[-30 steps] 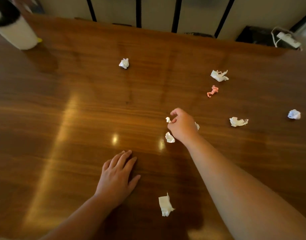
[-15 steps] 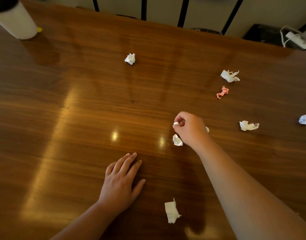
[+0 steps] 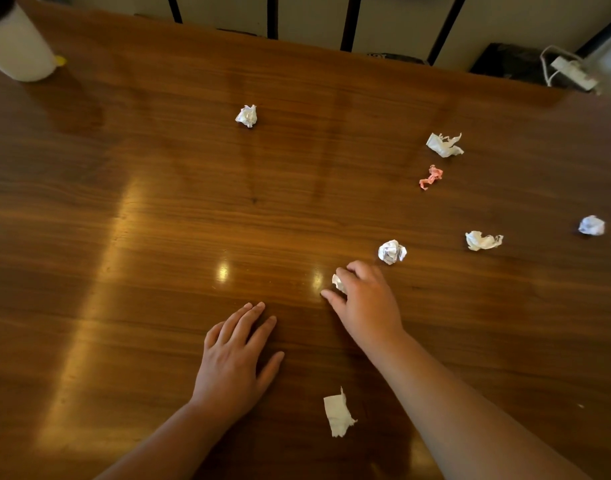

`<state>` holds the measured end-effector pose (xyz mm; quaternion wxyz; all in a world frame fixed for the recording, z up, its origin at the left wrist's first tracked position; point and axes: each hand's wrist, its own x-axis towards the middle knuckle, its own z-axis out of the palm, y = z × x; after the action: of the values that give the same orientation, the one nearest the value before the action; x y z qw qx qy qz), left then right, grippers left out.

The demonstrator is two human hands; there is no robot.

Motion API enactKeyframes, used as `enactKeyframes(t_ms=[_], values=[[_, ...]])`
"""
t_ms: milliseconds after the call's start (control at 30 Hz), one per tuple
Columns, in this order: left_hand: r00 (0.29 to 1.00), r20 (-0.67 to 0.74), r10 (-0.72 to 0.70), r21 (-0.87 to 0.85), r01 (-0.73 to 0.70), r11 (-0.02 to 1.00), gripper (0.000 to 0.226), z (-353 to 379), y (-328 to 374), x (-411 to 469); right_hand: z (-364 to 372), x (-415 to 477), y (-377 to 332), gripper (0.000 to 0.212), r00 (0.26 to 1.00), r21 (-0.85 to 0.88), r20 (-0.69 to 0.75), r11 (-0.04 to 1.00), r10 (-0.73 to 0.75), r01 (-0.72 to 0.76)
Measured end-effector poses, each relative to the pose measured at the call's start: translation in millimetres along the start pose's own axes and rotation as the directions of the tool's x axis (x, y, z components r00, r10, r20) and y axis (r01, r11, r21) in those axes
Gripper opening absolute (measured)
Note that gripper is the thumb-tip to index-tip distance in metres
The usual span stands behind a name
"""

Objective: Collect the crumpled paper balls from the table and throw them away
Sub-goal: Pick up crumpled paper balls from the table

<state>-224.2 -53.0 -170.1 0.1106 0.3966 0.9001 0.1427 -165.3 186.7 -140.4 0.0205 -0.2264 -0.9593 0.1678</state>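
right hand point(image 3: 366, 303) is mid-desk w/ its grip curled round a small white paper ball point(image 3: 338, 284). left hand point(image 3: 238, 358) lies flat on the wood desk point(image 3: 124, 202), fingers straight, grip apart, holding nothing. another white ball point(image 3: 392, 251) sits just beside the right hand. further right there's a pink wad point(image 3: 431, 177) + a torn white wad point(image 3: 444, 144). a lone ball point(image 3: 246, 116) is on the far side, and a flat scrap point(image 3: 338, 412) lies btw the forearms.
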Motion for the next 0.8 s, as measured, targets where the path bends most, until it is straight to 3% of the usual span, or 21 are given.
enactKeyframes(t_ms=[167,267,300,333,367,400,433,467,500,600,800], values=[[1.000,-0.006,0.010,-0.004,-0.010,1.000,0.056,1,0,0,6,-11,-1,0.020,0.996,0.018,-0.045,0.997,-0.074,0.075],[1.000,-0.003,0.012,-0.007,-0.012,1.000,0.056,1,-1,-1,1,-12,2,0.019,0.991,0.280,-0.029,0.952,0.134,-0.121],[1.000,-0.002,0.012,-0.009,-0.012,1.000,0.056,0,0,-1,-2,-13,2,0.017,0.959,0.413,0.031,0.870,0.282,-0.269],[1.000,0.001,0.010,-0.011,-0.010,1.000,0.056,0,0,-2,-7,-13,2,0.014,0.885,0.575,0.143,0.691,0.444,-0.439],[1.000,0.003,0.007,-0.014,-0.007,1.000,0.056,-1,1,-3,-13,-14,2,0.012,0.767,0.723,0.311,0.383,0.562,-0.575],[1.000,0.005,0.002,-0.019,-0.002,1.000,0.055,-2,3,-3,-20,-15,2,0.011,0.642,0.780,0.496,0.025,0.584,-0.625],[1.000,0.009,-0.005,-0.027,0.005,1.000,0.055,-3,4,-4,-26,-18,4,0.013,0.551,0.749,0.639,-0.269,0.537,-0.606],[1.000,0.016,-0.011,-0.035,0.011,0.999,0.055,-5,6,-4,-30,-23,7,0.019,0.499,0.688,0.725,-0.465,0.475,-0.558],[1.000,0.023,-0.016,-0.041,0.017,0.999,0.055,-6,8,-5,-33,-30,10,0.024,0.478,0.631,0.773,-0.584,0.417,-0.511],[0.999,0.043,-0.029,-0.061,0.032,0.998,0.053,-9,12,-8,-38,-54,17,0.023,0.492,0.527,0.820,-0.723,0.293,-0.447],[0.995,0.101,-0.007,-0.106,0.018,0.994,0.050,-15,30,-19,-47,-96,28,0.021,0.481,0.428,0.850,-0.812,0.213,-0.396]])
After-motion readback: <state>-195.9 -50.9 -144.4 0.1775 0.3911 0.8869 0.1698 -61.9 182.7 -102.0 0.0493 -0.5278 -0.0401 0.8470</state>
